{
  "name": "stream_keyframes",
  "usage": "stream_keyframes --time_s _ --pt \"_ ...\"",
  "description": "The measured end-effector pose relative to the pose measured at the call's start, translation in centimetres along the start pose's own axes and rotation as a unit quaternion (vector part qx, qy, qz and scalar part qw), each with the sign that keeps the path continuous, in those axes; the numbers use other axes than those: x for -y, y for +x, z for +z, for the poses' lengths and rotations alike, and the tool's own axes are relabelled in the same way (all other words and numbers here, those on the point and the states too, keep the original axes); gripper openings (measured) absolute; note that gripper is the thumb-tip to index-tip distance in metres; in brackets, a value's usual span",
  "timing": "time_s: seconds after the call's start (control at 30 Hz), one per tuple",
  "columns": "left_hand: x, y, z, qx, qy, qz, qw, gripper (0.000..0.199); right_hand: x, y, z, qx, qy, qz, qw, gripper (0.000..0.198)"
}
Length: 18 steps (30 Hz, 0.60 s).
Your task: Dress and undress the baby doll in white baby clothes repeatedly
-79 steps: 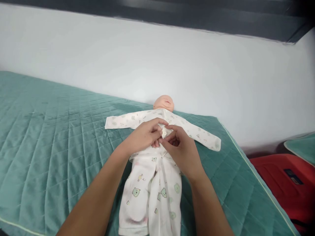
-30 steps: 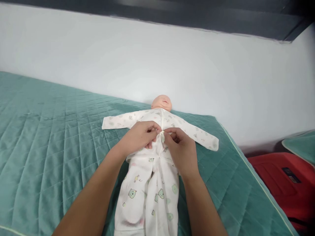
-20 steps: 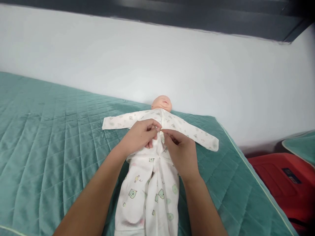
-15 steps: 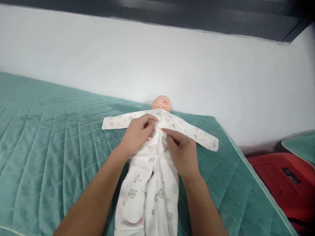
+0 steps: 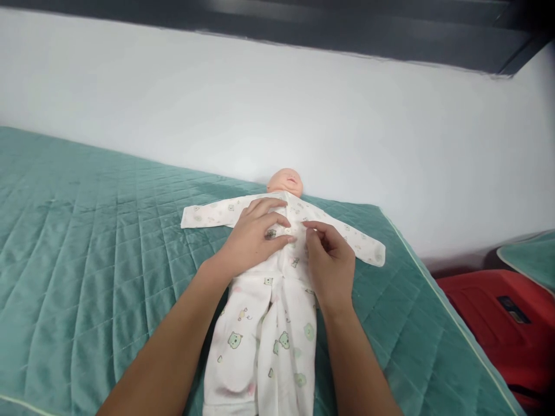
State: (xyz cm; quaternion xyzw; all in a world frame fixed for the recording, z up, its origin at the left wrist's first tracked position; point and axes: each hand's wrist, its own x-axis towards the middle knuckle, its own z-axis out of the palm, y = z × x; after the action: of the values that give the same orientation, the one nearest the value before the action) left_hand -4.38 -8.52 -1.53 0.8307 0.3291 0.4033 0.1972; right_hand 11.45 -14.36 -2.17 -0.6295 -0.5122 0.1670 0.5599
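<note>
A doll lies face up, its bare head [image 5: 284, 181] at the far end. It wears a white baby top [image 5: 299, 263] printed with small animals, sleeves spread out to both sides. Matching trousers [image 5: 243, 352] cover its legs. My left hand [image 5: 258, 236] rests on the chest with fingers spread, thumb and forefinger on either side of a spot on the front closure. Just right of that closure, my right hand [image 5: 330, 257] is closed, with thumb and forefinger nearly together close to the cloth. Whether cloth is caught between those fingertips is hidden.
The doll lies on a green quilted bedspread [image 5: 108, 277] that meets a white wall [image 5: 260, 104]. A dark beam [image 5: 303, 29] runs across the top of the view. Beyond the bed's right edge stands a red plastic object [image 5: 489, 312].
My right hand has drawn back to the right from the front closure. My left hand has opened, its fingers now spread over the chest and reaching the closure.
</note>
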Motion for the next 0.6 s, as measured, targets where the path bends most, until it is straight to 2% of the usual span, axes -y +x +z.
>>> stream_keyframes --time_s 0.13,0.23,0.47,0.6 --pt "0.0 -0.1 0.0 0.018 0.014 0.002 1.000 0.013 -0.5 0.2 0.2 -0.025 -0.009 -0.065 0.998 0.017" --pt "0.0 -0.1 0.1 0.017 0.022 0.009 1.000 0.013 -1.0 0.3 0.4 -0.020 -0.021 -0.089 0.996 0.020" --pt "0.3 0.0 0.0 0.032 0.042 0.024 0.998 0.023 -1.6 0.3 0.7 0.055 -0.032 -0.051 0.997 0.032" --pt "0.4 -0.1 0.0 0.036 0.018 0.008 0.999 0.027 -1.4 0.3 0.6 0.077 -0.030 -0.024 0.996 0.038"
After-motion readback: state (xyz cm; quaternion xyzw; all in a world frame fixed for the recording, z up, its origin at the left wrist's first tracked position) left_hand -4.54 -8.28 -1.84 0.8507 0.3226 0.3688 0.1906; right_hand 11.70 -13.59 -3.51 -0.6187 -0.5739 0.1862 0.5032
